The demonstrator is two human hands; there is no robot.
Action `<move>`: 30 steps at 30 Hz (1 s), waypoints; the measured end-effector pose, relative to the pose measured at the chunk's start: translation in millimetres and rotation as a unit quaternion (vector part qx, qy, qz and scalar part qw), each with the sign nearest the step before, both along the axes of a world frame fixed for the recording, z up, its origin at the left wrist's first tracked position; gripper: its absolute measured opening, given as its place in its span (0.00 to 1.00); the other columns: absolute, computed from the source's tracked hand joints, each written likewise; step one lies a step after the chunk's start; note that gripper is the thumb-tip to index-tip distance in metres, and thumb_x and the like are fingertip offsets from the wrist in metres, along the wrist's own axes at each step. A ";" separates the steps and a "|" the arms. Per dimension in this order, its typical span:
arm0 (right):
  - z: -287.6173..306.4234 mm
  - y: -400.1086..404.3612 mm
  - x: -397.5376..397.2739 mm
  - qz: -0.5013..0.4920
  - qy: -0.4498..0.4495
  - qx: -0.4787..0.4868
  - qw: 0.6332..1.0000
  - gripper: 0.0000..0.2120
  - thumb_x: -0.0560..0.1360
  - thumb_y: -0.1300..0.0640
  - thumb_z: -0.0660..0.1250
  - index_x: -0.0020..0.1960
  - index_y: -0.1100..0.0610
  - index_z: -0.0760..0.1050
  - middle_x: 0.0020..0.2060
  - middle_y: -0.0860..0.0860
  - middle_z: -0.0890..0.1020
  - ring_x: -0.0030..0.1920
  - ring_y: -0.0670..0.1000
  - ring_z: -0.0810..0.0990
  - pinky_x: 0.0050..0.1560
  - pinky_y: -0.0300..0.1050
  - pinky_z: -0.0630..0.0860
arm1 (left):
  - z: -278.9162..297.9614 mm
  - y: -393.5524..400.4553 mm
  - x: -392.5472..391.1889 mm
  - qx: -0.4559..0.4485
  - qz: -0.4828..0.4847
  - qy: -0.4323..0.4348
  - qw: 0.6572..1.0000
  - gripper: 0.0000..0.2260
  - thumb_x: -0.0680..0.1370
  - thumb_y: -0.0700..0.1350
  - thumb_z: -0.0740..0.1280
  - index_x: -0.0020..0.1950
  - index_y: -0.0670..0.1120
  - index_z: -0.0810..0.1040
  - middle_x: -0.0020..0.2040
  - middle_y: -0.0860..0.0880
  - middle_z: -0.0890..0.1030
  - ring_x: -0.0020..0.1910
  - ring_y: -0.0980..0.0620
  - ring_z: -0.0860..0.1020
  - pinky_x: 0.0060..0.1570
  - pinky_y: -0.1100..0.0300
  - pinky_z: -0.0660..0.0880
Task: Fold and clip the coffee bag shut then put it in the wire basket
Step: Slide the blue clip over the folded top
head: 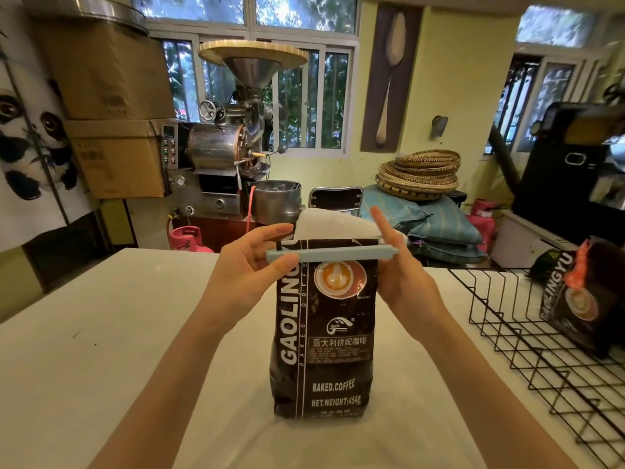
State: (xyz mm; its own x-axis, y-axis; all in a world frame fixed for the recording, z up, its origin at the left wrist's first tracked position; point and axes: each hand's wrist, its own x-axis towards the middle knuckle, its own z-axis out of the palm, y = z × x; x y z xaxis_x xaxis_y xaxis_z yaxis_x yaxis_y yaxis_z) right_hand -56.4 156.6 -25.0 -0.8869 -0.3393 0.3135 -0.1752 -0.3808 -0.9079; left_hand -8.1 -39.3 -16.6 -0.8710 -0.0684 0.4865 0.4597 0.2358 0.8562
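A dark coffee bag (324,340) stands upright on the white table (101,350), right in front of me. Its pale inner top flap sticks up above a long light-blue clip (333,256) that lies across the bag's upper part. My left hand (252,270) pinches the clip's left end between thumb and fingers. My right hand (402,272) is at the clip's right end, with the index finger pointing up. The black wire basket (527,336) stands to the right on the table.
A second dark coffee bag (581,296) leans inside the wire basket at its far end. Beyond the table are a coffee roaster (233,143), a pink gas cylinder (187,236), stacked woven trays (419,174) and cardboard boxes (111,130).
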 end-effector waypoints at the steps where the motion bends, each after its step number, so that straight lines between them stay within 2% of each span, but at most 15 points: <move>1: 1.2 1.7 -2.0 0.004 -0.004 -0.010 1.000 0.29 0.64 0.37 0.58 0.64 0.39 0.65 0.60 0.50 0.76 0.56 0.49 0.77 0.58 0.49 0.73 | -0.5 0.1 -0.4 -0.003 0.002 0.000 1.000 0.17 0.72 0.38 0.66 0.57 0.53 0.73 0.46 0.49 0.82 0.44 0.58 0.82 0.40 0.67 0.79; 3: -0.3 8.5 -6.2 -0.015 0.019 0.023 0.999 0.32 0.68 0.34 0.57 0.70 0.42 0.58 0.66 0.52 0.70 0.56 0.48 0.75 0.56 0.45 0.75 | -1.6 0.8 -1.3 -0.011 0.010 0.003 1.000 0.17 0.72 0.38 0.66 0.58 0.53 0.72 0.47 0.49 0.81 0.45 0.56 0.82 0.41 0.67 0.79; 5: -1.2 18.2 -8.6 -0.064 0.058 0.087 0.992 0.28 0.74 0.43 0.61 0.71 0.47 0.58 0.63 0.51 0.73 0.53 0.46 0.77 0.51 0.40 0.77 | -3.3 2.4 -1.8 -0.017 0.024 0.015 0.999 0.17 0.72 0.38 0.66 0.58 0.53 0.73 0.46 0.49 0.80 0.43 0.56 0.81 0.42 0.67 0.79; 7: -1.9 26.9 -9.5 -0.080 0.095 0.134 0.983 0.26 0.69 0.51 0.68 0.65 0.50 0.68 0.52 0.49 0.82 0.52 0.48 0.80 0.52 0.41 0.76 | -5.0 4.5 -2.2 -0.022 0.032 0.028 0.999 0.17 0.72 0.37 0.66 0.55 0.55 0.73 0.45 0.49 0.79 0.41 0.60 0.80 0.41 0.69 0.78; 10: -2.5 30.1 -9.5 -0.093 0.137 0.156 0.974 0.11 0.69 0.58 0.68 0.51 0.50 0.78 0.38 0.43 0.86 0.45 0.42 0.83 0.45 0.34 0.77 | -6.3 5.8 -3.0 -0.030 0.034 0.038 0.998 0.17 0.72 0.37 0.66 0.53 0.58 0.73 0.45 0.51 0.79 0.41 0.60 0.80 0.41 0.69 0.78; 15: -4.1 26.0 -9.8 -0.137 0.175 0.144 0.964 0.09 0.70 0.62 0.68 0.43 0.48 0.79 0.32 0.41 0.85 0.40 0.40 0.82 0.40 0.30 0.76 | -7.3 5.4 -2.7 -0.037 0.030 0.040 0.998 0.16 0.72 0.38 0.66 0.54 0.56 0.74 0.44 0.50 0.79 0.41 0.59 0.80 0.40 0.69 0.77; 18: -5.2 24.2 -10.0 -0.153 0.179 0.138 0.962 0.09 0.70 0.62 0.69 0.42 0.47 0.80 0.33 0.42 0.85 0.41 0.42 0.82 0.41 0.31 0.76 | -4.7 2.3 -3.8 -0.055 0.027 0.012 0.998 0.17 0.73 0.39 0.65 0.61 0.51 0.72 0.49 0.50 0.79 0.47 0.58 0.80 0.45 0.66 0.79; 19: -4.8 23.9 -9.7 -0.158 0.181 0.138 0.961 0.09 0.70 0.62 0.69 0.42 0.47 0.80 0.33 0.42 0.85 0.41 0.42 0.82 0.40 0.31 0.75 | -2.9 1.6 -4.2 -0.083 0.041 0.014 0.996 0.19 0.73 0.40 0.66 0.64 0.50 0.70 0.53 0.51 0.79 0.51 0.56 0.79 0.50 0.63 0.78; 21: -4.6 24.8 -9.2 -0.160 0.188 0.137 0.959 0.08 0.70 0.62 0.69 0.42 0.49 0.80 0.31 0.41 0.84 0.39 0.40 0.82 0.39 0.30 0.75 | 4.2 6.1 -3.3 -0.182 0.096 0.071 0.976 0.23 0.73 0.42 0.67 0.67 0.50 0.67 0.61 0.54 0.74 0.61 0.57 0.73 0.60 0.61 0.71; 23: -4.3 25.4 -8.5 -0.152 0.190 0.138 0.960 0.08 0.70 0.63 0.69 0.42 0.51 0.79 0.30 0.40 0.84 0.37 0.39 0.81 0.38 0.29 0.75 | 16.5 19.8 -0.1 -0.293 0.130 0.153 0.935 0.24 0.73 0.48 0.66 0.68 0.49 0.66 0.66 0.54 0.69 0.67 0.56 0.65 0.66 0.57 0.63; 25: -3.7 26.2 -7.6 -0.149 0.188 0.133 0.962 0.07 0.69 0.63 0.69 0.42 0.52 0.79 0.30 0.41 0.84 0.36 0.40 0.82 0.39 0.30 0.75 | 29.1 36.3 -2.2 -0.433 0.127 0.176 0.875 0.23 0.74 0.55 0.61 0.67 0.49 0.67 0.69 0.51 0.69 0.70 0.52 0.62 0.71 0.51 0.58; 26: -3.4 26.9 -7.3 -0.147 0.188 0.129 0.963 0.07 0.68 0.63 0.70 0.42 0.52 0.79 0.30 0.42 0.84 0.36 0.41 0.82 0.39 0.31 0.76 | 34.4 43.2 -5.9 -0.498 0.116 0.150 0.846 0.22 0.74 0.56 0.60 0.66 0.50 0.68 0.68 0.50 0.71 0.69 0.51 0.65 0.70 0.51 0.58; 27: -2.9 27.5 -6.5 -0.146 0.189 0.126 0.963 0.07 0.68 0.62 0.70 0.42 0.52 0.79 0.31 0.42 0.85 0.36 0.41 0.82 0.39 0.32 0.77 | 39.0 48.3 -9.5 -0.543 0.100 0.109 0.826 0.20 0.75 0.55 0.59 0.65 0.50 0.70 0.64 0.49 0.74 0.65 0.50 0.69 0.68 0.51 0.63; 29: -3.5 29.1 -5.6 -0.145 0.197 0.126 0.961 0.07 0.68 0.63 0.70 0.42 0.52 0.79 0.31 0.42 0.85 0.36 0.41 0.82 0.38 0.32 0.76 | 45.4 53.0 -13.3 -0.564 0.062 0.044 0.822 0.15 0.76 0.54 0.59 0.59 0.49 0.73 0.53 0.49 0.80 0.51 0.51 0.77 0.53 0.51 0.74; 30: -4.0 30.0 -5.0 -0.143 0.202 0.127 0.960 0.07 0.68 0.64 0.69 0.42 0.52 0.79 0.30 0.41 0.84 0.35 0.40 0.82 0.38 0.31 0.76 | 45.8 53.2 -14.4 -0.552 0.049 0.041 0.831 0.13 0.76 0.53 0.60 0.56 0.48 0.74 0.49 0.49 0.80 0.47 0.51 0.77 0.48 0.52 0.76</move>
